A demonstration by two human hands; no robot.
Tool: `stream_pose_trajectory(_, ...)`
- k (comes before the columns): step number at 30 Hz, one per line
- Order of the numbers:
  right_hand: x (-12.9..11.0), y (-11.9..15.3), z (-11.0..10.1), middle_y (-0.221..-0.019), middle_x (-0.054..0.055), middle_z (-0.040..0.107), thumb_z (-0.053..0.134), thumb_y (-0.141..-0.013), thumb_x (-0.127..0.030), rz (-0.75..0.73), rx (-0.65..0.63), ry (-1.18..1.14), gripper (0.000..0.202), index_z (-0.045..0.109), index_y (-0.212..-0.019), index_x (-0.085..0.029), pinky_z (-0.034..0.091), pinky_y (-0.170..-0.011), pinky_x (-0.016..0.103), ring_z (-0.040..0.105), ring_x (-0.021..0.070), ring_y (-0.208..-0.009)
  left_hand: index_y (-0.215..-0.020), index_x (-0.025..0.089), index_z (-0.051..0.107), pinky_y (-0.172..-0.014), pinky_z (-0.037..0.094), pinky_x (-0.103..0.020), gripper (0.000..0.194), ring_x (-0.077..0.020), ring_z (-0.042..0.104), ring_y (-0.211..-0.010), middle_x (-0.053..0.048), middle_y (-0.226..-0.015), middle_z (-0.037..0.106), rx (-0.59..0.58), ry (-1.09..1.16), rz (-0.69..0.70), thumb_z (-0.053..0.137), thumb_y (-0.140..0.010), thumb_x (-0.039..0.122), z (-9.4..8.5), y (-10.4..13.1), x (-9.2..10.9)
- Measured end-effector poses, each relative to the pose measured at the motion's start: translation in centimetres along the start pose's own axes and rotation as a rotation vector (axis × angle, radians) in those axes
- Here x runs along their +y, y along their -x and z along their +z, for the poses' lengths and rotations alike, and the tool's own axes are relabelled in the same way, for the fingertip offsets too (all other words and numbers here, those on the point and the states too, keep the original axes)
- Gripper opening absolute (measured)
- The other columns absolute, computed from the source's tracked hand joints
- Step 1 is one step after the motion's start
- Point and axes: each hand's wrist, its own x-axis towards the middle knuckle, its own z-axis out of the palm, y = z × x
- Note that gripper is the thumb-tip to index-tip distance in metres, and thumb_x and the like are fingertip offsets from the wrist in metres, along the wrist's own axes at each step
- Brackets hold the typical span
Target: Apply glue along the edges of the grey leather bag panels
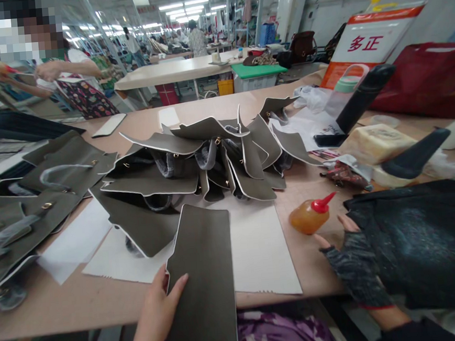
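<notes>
Wearer's hands and clothing

Left hand [157,310] is left bare, no sleeve seen. Right hand [357,265] is covered by a dark mottled fingerless glove, edged red at the wrist, met by a dark sleeve. Purple patterned fabric is worn below.

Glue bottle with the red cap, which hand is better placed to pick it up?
Right. The right hand, in a dark fingerless glove, lies just beside the glue bottle, fingers free. The left hand is holding the grey panel.

The left hand [159,307] grips a grey leather panel [204,277]; the gloved right hand [355,265] rests beside a glue bottle [310,216] right of the panel.
</notes>
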Motion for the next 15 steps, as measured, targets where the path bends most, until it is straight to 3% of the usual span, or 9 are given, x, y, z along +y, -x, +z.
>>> stream_pose_trajectory(2, -1.7, 2.2, 0.4, -0.122, 0.014, 0.048, 0.055, -0.081, -0.036, -0.089, 0.022, 0.081, 0.040, 0.044, -0.118, -0.026, 0.028, -0.102, 0.059, 0.040, 0.0348, -0.119, -0.069, 0.021, 0.053, -0.060, 0.047, -0.034, 0.041, -0.0218, 0.057, -0.061, -0.001, -0.058, 0.057, -0.100, 0.080, -0.030, 0.049, -0.068, 0.061, 0.2, 0.3, 0.2)
stream_pose_trajectory(4, -4.0, 4.1, 2.0, -0.113, 0.011, 0.054, 0.051, -0.083, -0.033, -0.142, -0.165, -0.044, 0.034, 0.048, -0.116, -0.026, 0.041, -0.093, 0.054, 0.052, 0.0298, -0.105, -0.059, 0.022, 0.047, -0.057, 0.044, -0.032, 0.043, -0.0200, 0.053, -0.057, 0.001, -0.053, 0.052, -0.075, 0.115, -0.030, 0.050, -0.066, 0.064, 0.4, 0.8, 0.6)
stream_pose_trajectory(6, -6.5, 5.3, 4.5, -0.104, 0.010, 0.060, 0.050, -0.083, -0.033, -0.042, -0.409, -0.190, 0.034, 0.051, -0.116, -0.022, 0.050, -0.081, 0.045, 0.060, 0.0240, -0.088, -0.059, 0.022, 0.047, -0.057, 0.044, -0.030, 0.045, -0.0191, 0.052, -0.058, 0.002, -0.054, 0.051, -0.047, 0.170, -0.048, 0.052, -0.064, 0.066, 0.1, 1.4, 0.8)
stream_pose_trajectory(8, -8.8, 5.5, 7.1, -0.095, 0.009, 0.064, 0.051, -0.082, -0.035, 0.104, -0.544, -0.291, 0.040, 0.052, -0.118, -0.018, 0.053, -0.072, 0.039, 0.061, 0.0206, -0.075, -0.061, 0.021, 0.049, -0.059, 0.045, -0.029, 0.045, -0.0194, 0.054, -0.062, 0.001, -0.056, 0.053, -0.052, 0.229, -0.088, 0.054, -0.064, 0.066, -0.5, 2.2, 0.8)
stream_pose_trajectory(11, -11.9, 4.5, 9.5, -0.087, 0.006, 0.065, 0.057, -0.076, -0.036, 0.201, -0.619, -0.419, 0.041, 0.055, -0.113, -0.016, 0.052, -0.069, 0.034, 0.060, 0.0188, -0.071, -0.060, 0.021, 0.049, -0.060, 0.046, -0.027, 0.045, -0.0187, 0.055, -0.065, 0.001, -0.059, 0.055, -0.044, 0.321, -0.143, 0.057, -0.064, 0.065, -1.3, 3.6, 0.5)
stream_pose_trajectory(15, -14.7, 3.3, 10.0, -0.068, 0.000, 0.059, 0.059, -0.073, -0.034, 0.180, -0.638, -0.425, 0.014, 0.055, -0.075, -0.020, 0.047, -0.065, 0.029, 0.056, 0.0162, -0.064, -0.052, 0.021, 0.043, -0.056, 0.046, -0.026, 0.049, -0.0165, 0.051, -0.057, 0.003, -0.051, 0.048, 0.060, 0.334, -0.198, 0.060, -0.059, 0.066, -1.4, 5.1, 0.6)
